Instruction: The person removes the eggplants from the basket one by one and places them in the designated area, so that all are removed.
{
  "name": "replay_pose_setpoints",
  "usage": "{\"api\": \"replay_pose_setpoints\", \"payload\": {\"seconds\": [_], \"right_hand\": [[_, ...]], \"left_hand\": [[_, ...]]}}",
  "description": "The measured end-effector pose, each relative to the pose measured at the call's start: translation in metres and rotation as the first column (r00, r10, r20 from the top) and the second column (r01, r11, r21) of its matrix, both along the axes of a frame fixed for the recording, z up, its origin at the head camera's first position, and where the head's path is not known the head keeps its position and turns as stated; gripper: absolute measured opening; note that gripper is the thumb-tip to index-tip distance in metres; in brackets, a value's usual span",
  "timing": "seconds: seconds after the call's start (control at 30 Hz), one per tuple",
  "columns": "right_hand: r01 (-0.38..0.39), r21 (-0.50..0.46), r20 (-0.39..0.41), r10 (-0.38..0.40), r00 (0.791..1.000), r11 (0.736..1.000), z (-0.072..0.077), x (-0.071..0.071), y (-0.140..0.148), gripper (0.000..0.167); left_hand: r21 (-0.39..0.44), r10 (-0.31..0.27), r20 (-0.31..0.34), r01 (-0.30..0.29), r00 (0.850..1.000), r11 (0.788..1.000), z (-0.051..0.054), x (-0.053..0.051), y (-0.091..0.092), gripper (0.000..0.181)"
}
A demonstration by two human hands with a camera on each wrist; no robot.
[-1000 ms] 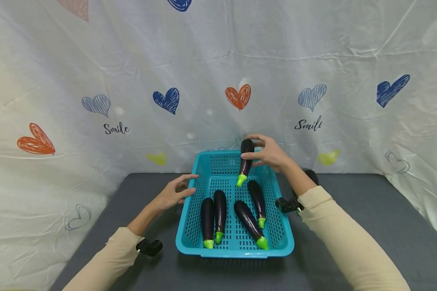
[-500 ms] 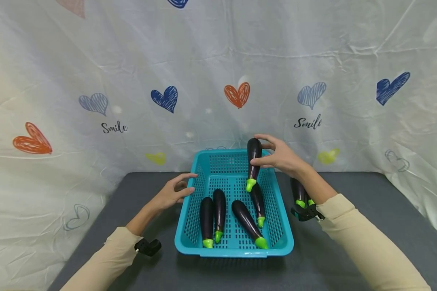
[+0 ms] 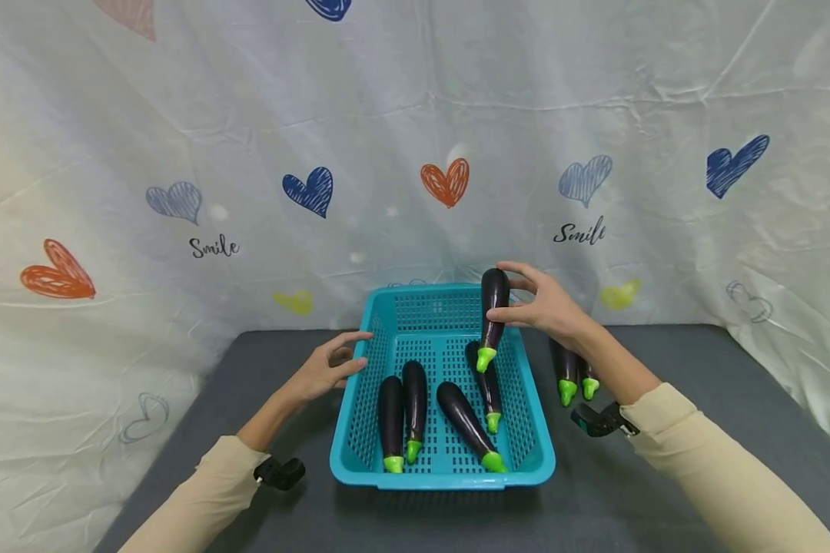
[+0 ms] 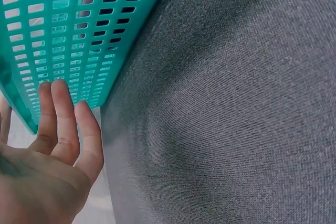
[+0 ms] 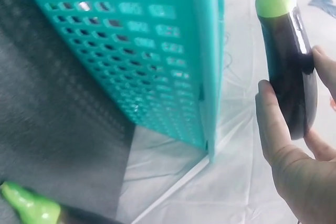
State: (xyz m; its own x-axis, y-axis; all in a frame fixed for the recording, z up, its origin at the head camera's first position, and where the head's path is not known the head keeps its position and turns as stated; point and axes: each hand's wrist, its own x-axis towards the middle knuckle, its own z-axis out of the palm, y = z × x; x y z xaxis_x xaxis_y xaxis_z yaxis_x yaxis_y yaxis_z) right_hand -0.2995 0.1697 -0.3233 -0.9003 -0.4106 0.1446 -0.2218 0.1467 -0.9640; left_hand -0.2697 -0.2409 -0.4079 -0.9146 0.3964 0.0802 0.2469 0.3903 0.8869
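Observation:
My right hand (image 3: 543, 305) pinches an eggplant (image 3: 494, 307) above the back right part of the blue basket (image 3: 443, 481), its green stem end pointing down. In the right wrist view the fingers and thumb of this hand (image 5: 302, 171) lie along the dark body of the eggplant (image 5: 287, 61). Inside the basket lie four others: two side by side at left (image 3: 391, 418) (image 3: 415, 403), and two slanted at right (image 3: 466, 418) (image 3: 487, 392). My left hand (image 3: 321, 370) is at the basket's left rim, fingers loosely bent; in the left wrist view its fingertips (image 4: 62, 87) are by the basket wall.
Two eggplants (image 3: 565, 372) (image 3: 590, 380) lie on the grey table (image 3: 664, 399) right of the basket, partly behind my right forearm. A white curtain (image 3: 387, 92) with printed hearts hangs behind the table.
My right hand has moved to the right with the eggplant, from over the basket's back middle towards its right rim. More of the two eggplants on the table shows. The left hand has stayed put.

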Motion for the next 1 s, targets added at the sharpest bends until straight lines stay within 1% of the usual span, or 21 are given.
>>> {"api": "replay_pose_setpoints", "payload": {"seconds": [0.13, 0.3, 0.47, 0.7, 0.77, 1.0], "right_hand": [[-0.010, -0.021, 0.003, 0.010, 1.000, 1.000, -0.004, 0.002, 0.006, 0.085], [0.003, -0.031, -0.004, -0.003, 1.000, 1.000, -0.009, 0.007, 0.012, 0.084], [0.024, 0.009, -0.022, -0.023, 0.999, 1.000, -0.013, 0.011, 0.020, 0.083], [0.047, 0.053, -0.041, -0.045, 0.998, 0.998, -0.015, 0.015, 0.033, 0.082], [0.055, 0.066, -0.048, -0.051, 0.998, 0.996, -0.015, 0.016, 0.036, 0.082], [0.069, 0.085, -0.050, -0.065, 0.997, 0.994, -0.010, 0.023, 0.052, 0.082]], "left_hand": [[0.003, 0.005, -0.003, -0.005, 1.000, 1.000, -0.002, 0.000, -0.002, 0.051], [0.004, 0.006, -0.004, -0.006, 1.000, 1.000, -0.002, 0.001, -0.005, 0.050], [0.013, -0.002, -0.009, 0.002, 1.000, 1.000, -0.003, 0.002, -0.006, 0.050], [0.011, 0.009, -0.013, -0.009, 1.000, 1.000, -0.003, 0.001, -0.004, 0.051], [0.012, 0.000, -0.018, 0.000, 1.000, 1.000, -0.003, 0.000, -0.003, 0.051], [0.005, 0.004, -0.024, -0.004, 1.000, 1.000, -0.003, 0.000, -0.002, 0.052]]}}
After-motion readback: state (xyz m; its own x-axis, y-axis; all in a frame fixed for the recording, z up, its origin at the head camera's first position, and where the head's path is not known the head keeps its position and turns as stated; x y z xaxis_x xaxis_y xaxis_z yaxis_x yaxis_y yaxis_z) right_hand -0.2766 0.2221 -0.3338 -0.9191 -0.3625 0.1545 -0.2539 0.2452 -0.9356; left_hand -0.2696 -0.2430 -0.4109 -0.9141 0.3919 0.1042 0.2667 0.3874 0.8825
